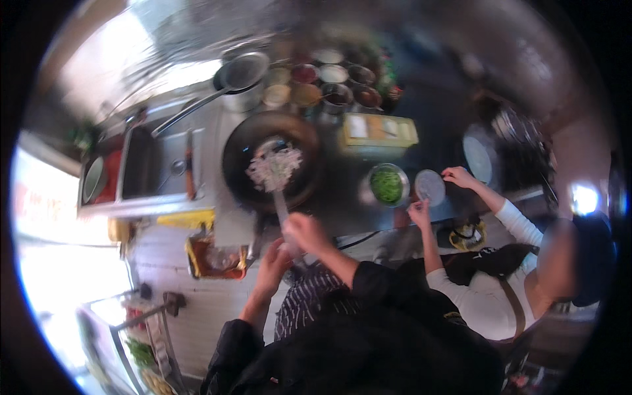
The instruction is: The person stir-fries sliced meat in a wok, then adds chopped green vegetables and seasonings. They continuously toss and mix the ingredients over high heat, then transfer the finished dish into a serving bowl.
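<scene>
A dark wok [236, 168] sits on the counter ahead of me, with chopped whitish food [276, 170] in its middle. A long-handled metal ladle [281, 205] reaches over the wok's near rim, and its head is partly hidden by the food. My right hand [308, 234] is closed round the ladle's handle, smeared by motion. Just left of it and nearer to me, my left hand [270, 268] is raised close to the handle's lower end. Its fingers are blurred, and whether they touch the handle is unclear.
Several seasoning containers [306, 95] stand behind the wok, beside a strainer [245, 70]. A yellowish divided box [378, 131] and a bowl of chopped greens [387, 184] are to the right. A co-worker at right holds a pale round dish [430, 187]. The sink [155, 164] is left.
</scene>
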`<state>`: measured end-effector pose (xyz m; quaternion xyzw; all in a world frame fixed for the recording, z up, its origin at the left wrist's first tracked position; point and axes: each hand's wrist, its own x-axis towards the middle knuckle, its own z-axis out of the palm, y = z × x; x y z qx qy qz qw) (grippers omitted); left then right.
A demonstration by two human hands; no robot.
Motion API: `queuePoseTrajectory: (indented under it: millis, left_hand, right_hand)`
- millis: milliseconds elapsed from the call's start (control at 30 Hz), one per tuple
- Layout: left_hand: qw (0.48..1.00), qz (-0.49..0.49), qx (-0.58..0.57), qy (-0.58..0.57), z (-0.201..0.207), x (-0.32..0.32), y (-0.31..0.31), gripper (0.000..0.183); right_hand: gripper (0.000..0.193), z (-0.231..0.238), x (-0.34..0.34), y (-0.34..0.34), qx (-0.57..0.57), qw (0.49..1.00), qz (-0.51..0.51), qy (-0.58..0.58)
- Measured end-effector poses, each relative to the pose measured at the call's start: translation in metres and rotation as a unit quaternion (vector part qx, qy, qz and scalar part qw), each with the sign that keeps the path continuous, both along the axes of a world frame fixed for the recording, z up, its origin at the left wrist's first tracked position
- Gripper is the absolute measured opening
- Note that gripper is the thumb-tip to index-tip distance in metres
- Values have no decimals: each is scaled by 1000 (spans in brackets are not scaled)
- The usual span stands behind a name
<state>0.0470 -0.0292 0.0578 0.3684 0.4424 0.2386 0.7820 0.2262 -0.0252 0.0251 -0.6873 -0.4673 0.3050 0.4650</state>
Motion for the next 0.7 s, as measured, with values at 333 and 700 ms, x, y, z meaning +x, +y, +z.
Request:
queuePoseTrajectory:
  millis: [333,700]
  left_hand:
    - [968,129,-17,216,4,38,22,16]
    - [947,137,0,289,16,85,22,14]
  right_hand:
    - [27,-13,317,65,-98,954,-274,-67]
    - [17,-37,455,82,-243,910,-137,-307]
